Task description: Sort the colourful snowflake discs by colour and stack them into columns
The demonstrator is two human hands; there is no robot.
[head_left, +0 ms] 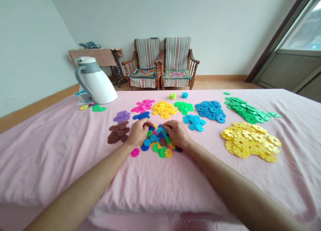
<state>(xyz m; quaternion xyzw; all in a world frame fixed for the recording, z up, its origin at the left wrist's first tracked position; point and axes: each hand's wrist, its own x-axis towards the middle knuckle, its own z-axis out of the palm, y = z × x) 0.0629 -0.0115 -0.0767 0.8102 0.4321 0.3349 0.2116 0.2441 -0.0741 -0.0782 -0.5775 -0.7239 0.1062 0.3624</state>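
Note:
A mixed pile of flower-shaped plastic discs [154,138] in several colours lies on the pink tablecloth in front of me. At its left edge is my left hand [138,131], fingers curled and closed over the discs. A dark blue disc [151,128] shows just below those fingertips, but whether they grip it is unclear. My right hand [177,133] reaches in from the other side, thumb and fingers pinched together above blue discs; anything in the pinch is hidden. One magenta disc [135,152] lies apart near my left wrist.
Single-colour heaps surround the pile: brown discs [117,133], purple discs [122,116], pink discs [143,106], yellow discs [250,140] and green discs [247,109]. A white jug [100,85] stands at the back left. Two small stacks, a lime stack [173,96] and a blue stack [185,95], sit near the far edge.

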